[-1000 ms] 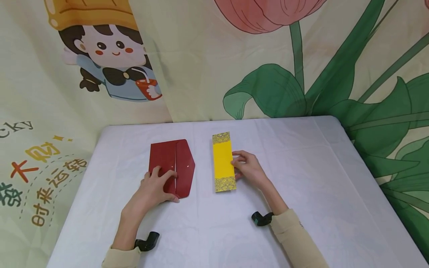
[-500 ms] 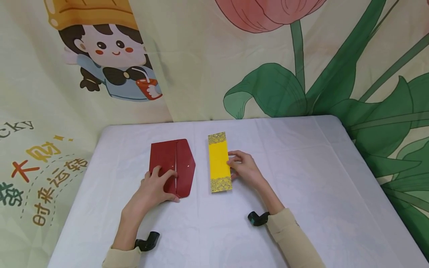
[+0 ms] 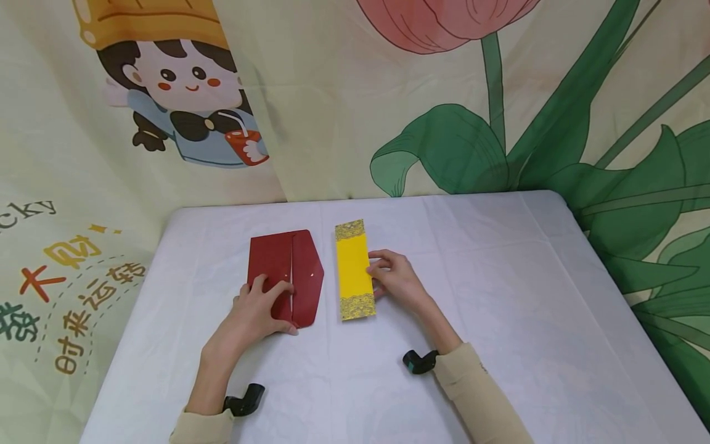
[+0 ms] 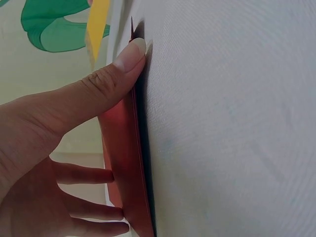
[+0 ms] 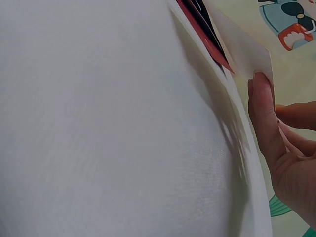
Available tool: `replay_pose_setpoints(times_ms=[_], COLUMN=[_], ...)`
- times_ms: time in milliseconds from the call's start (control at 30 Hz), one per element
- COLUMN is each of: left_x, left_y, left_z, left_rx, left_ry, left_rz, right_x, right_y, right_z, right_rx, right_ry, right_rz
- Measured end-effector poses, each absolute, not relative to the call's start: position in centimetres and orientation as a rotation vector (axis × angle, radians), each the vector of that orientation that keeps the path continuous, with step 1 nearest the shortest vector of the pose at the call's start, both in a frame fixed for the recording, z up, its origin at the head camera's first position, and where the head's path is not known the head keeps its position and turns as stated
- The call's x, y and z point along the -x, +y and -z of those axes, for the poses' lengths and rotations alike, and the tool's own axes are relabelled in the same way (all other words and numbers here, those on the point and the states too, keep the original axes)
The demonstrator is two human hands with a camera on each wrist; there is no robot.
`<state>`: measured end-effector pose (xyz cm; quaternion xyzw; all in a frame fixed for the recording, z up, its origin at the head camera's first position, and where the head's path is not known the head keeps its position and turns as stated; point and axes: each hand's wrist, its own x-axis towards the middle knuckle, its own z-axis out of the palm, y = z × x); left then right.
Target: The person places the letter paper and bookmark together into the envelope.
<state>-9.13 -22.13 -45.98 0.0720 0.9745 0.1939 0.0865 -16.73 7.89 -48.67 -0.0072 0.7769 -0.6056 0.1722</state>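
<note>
A red paper envelope (image 3: 270, 259) lies on the table at left, its flap (image 3: 307, 280) folded out to the right. My left hand (image 3: 252, 311) holds it, fingers spread over its face and thumb at its near edge; the left wrist view shows the thumb (image 4: 131, 57) along that edge. My right hand (image 3: 396, 277) pinches a long yellow card (image 3: 353, 268) with patterned bands at both ends, by its right edge. The card stands just right of the flap, held above the table. From the right wrist view, its pale back (image 5: 247, 44) and the envelope's parted mouth (image 5: 210, 34) show.
The table (image 3: 499, 277) has a white cloth. A printed curtain (image 3: 322, 123) hangs behind it. Black wrist cameras sit on the left wrist (image 3: 244, 401) and right wrist (image 3: 420, 362), beside beige sleeves.
My right hand has moved left with the yellow card, narrowing the gap to the envelope's flap. The left hand and the envelope stay nearly still.
</note>
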Motion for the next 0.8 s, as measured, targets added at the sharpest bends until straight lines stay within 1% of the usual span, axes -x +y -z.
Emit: replay_pose_setpoints(times_ms=[300,800], left_x=[9.2,9.1], left_y=[-22.1,-22.1], left_z=[46.1,46.0], left_rx=[-0.198,-0.196], left_ry=[2.903,2.909], left_rz=[-0.555,-0.564], right_x=[16.8,17.3], right_y=[7.1,5.8], right_z=[48.7,49.4], right_rx=[0.066,0.055], right_ry=[2.162,2.112], right_rz=[1.753,1.752])
